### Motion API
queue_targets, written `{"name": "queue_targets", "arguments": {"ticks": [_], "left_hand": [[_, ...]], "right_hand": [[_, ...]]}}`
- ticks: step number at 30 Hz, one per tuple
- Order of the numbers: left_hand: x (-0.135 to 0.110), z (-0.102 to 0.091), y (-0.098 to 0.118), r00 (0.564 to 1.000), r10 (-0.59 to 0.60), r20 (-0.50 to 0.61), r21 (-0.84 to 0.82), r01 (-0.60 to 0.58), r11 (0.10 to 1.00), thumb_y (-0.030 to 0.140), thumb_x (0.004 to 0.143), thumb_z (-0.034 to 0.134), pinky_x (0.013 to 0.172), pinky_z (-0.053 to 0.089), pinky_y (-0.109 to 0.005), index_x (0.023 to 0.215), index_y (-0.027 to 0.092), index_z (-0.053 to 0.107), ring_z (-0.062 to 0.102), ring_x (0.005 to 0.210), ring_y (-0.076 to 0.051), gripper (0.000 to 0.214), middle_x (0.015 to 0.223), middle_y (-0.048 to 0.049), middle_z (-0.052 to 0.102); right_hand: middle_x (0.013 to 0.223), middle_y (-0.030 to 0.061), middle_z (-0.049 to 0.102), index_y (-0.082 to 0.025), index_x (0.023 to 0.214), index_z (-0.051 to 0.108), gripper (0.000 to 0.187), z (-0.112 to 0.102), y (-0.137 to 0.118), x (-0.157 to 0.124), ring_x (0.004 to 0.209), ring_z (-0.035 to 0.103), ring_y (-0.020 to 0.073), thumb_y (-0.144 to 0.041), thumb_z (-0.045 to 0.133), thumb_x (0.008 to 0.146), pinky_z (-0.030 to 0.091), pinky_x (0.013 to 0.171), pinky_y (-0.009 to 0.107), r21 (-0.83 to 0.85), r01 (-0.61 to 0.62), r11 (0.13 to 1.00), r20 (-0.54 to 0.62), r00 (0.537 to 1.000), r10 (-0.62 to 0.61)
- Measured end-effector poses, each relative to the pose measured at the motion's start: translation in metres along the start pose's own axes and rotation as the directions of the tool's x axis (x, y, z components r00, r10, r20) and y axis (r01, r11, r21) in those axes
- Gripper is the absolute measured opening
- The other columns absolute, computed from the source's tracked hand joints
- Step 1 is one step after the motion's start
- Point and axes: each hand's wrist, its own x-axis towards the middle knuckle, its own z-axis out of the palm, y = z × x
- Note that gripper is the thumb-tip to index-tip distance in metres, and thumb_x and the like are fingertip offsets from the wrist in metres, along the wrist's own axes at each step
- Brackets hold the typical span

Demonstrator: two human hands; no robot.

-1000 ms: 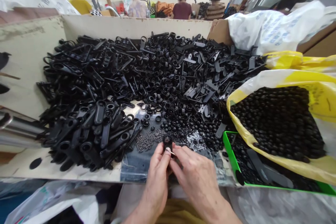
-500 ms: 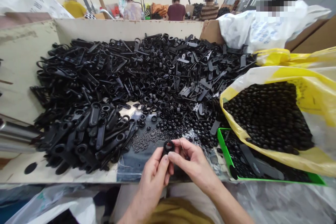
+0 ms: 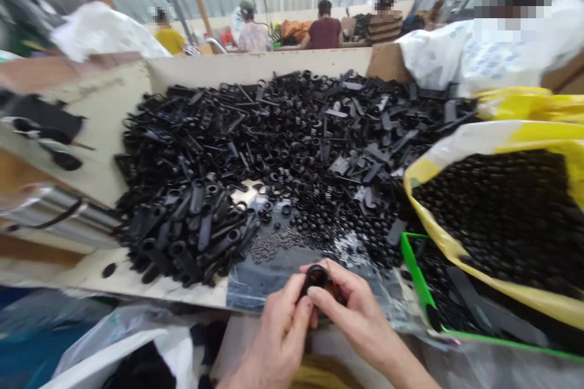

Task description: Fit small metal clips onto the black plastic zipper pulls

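Note:
Near the front edge of the worktable, my left hand [image 3: 286, 319] grips a small black plastic part with a ring-shaped end [image 3: 316, 272]. My right hand [image 3: 358, 310] closes on the same part from the other side, its thumb meeting the left thumb below the ring. A thin wire-like strand shows by the right fingers, too blurred to name. Just beyond the hands lie a patch of small grey metal pins or springs [image 3: 269, 245] and a heap of shiny silver bits [image 3: 352, 248]. Small black balls [image 3: 374, 228] are scattered behind them.
Black plastic handle-like parts [image 3: 196, 231] are piled on the left, with a larger mixed heap [image 3: 255, 121] behind. At right are a green tray [image 3: 415, 276] and a yellow-and-white bag [image 3: 433, 240] of black balls. Metal cylinders [image 3: 68, 213] stick in from the left. Several people sit beyond.
The view has swung left and tilted, so the scene sits further right. Both hands still hold the black ring-ended part, which looks slightly turned.

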Motion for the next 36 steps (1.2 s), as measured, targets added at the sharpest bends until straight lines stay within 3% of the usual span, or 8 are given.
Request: {"name": "queue_targets", "arguments": {"ticks": [4, 8, 10, 13, 16, 23, 28, 36], "left_hand": [[0.008, -0.009, 0.005, 0.995, 0.096, 0.023, 0.196, -0.098, 0.976, 0.037, 0.103, 0.049, 0.075, 0.053, -0.031, 0.119, 0.024, 0.075, 0.069, 0.075, -0.024, 0.033, 0.084, -0.0078, 0.078], [0.021, -0.051, 0.020, 0.962, 0.273, -0.026, 0.442, -0.234, 0.866, 0.023, 0.105, 0.045, 0.090, 0.054, -0.033, 0.130, 0.024, 0.071, 0.074, 0.104, -0.025, 0.036, 0.118, -0.0104, 0.080], [0.028, -0.083, 0.029, 0.853, 0.487, -0.189, 0.708, -0.225, 0.669, 0.023, 0.103, 0.052, 0.091, 0.050, -0.038, 0.128, 0.023, 0.073, 0.074, 0.101, -0.027, 0.032, 0.112, -0.0094, 0.082], [0.049, -0.130, 0.035, 0.640, 0.738, -0.212, 0.941, -0.070, 0.331, 0.023, 0.100, 0.057, 0.099, 0.040, -0.052, 0.121, 0.018, 0.075, 0.067, 0.116, -0.037, 0.028, 0.119, -0.0135, 0.080], [0.072, -0.161, 0.029, 0.616, 0.760, -0.205, 0.977, 0.090, 0.191, 0.023, 0.101, 0.054, 0.101, 0.033, -0.059, 0.112, 0.015, 0.077, 0.062, 0.123, -0.041, 0.027, 0.127, -0.0160, 0.077], [0.086, -0.169, 0.000, 0.638, 0.740, -0.213, 0.974, 0.080, 0.212, 0.029, 0.103, 0.052, 0.101, 0.032, -0.057, 0.126, 0.015, 0.071, 0.063, 0.122, -0.039, 0.033, 0.126, -0.0166, 0.077], [0.082, -0.165, -0.010, 0.638, 0.727, -0.254, 0.961, 0.084, 0.262, 0.031, 0.104, 0.051, 0.106, 0.029, -0.055, 0.138, 0.017, 0.064, 0.061, 0.125, -0.038, 0.039, 0.133, -0.0174, 0.073], [0.076, -0.165, -0.010, 0.638, 0.713, -0.292, 0.940, 0.053, 0.338, 0.032, 0.102, 0.054, 0.110, 0.029, -0.056, 0.140, 0.019, 0.063, 0.059, 0.129, -0.038, 0.041, 0.136, -0.0184, 0.071]], "right_hand": [[0.086, 0.0027, 0.069, -0.023, 0.103, 0.072, 0.024, 0.002, 0.008, 0.016, 0.074, 0.067, 0.0195, -0.044, 0.063, 0.098, 0.059, 0.064, 0.027, -0.096, 0.080, 0.992, 0.006, 0.997, -0.080], [0.090, 0.0004, 0.072, -0.027, 0.118, 0.072, 0.026, 0.006, 0.009, 0.037, 0.063, 0.061, 0.0164, -0.040, 0.067, 0.095, 0.055, 0.059, 0.026, -0.347, 0.195, 0.917, 0.036, 0.980, -0.194], [0.093, -0.0003, 0.072, -0.027, 0.125, 0.070, 0.033, 0.006, 0.004, 0.045, 0.058, 0.056, 0.0146, -0.037, 0.068, 0.094, 0.053, 0.056, 0.025, -0.466, 0.214, 0.859, 0.030, 0.974, -0.226], [0.088, -0.0002, 0.072, -0.024, 0.115, 0.073, 0.023, 0.000, -0.006, 0.062, 0.061, 0.061, 0.0155, -0.034, 0.062, 0.099, 0.053, 0.060, 0.026, -0.612, 0.207, 0.763, 0.005, 0.966, -0.258], [0.097, 0.0031, 0.075, -0.021, 0.108, 0.074, 0.019, -0.010, -0.015, 0.086, 0.082, 0.072, 0.0186, -0.026, 0.057, 0.102, 0.055, 0.075, 0.028, -0.806, 0.174, 0.566, 0.007, 0.958, -0.286], [0.112, 0.0028, 0.072, -0.024, 0.108, 0.075, 0.021, 0.009, -0.026, 0.142, 0.093, 0.074, 0.0176, -0.023, 0.053, 0.105, 0.053, 0.077, 0.025, -0.931, 0.193, 0.309, 0.145, 0.974, -0.172], [0.133, 0.0038, 0.064, -0.028, 0.128, 0.068, 0.029, 0.042, -0.026, 0.160, 0.100, 0.073, 0.0209, -0.029, 0.062, 0.099, 0.054, 0.084, 0.029, -0.935, 0.264, 0.238, 0.259, 0.964, -0.055], [0.137, 0.0037, 0.062, -0.030, 0.133, 0.067, 0.041, 0.039, -0.018, 0.166, 0.102, 0.072, 0.0220, -0.020, 0.051, 0.097, 0.053, 0.087, 0.032, -0.930, 0.306, 0.204, 0.317, 0.948, 0.023]]}}
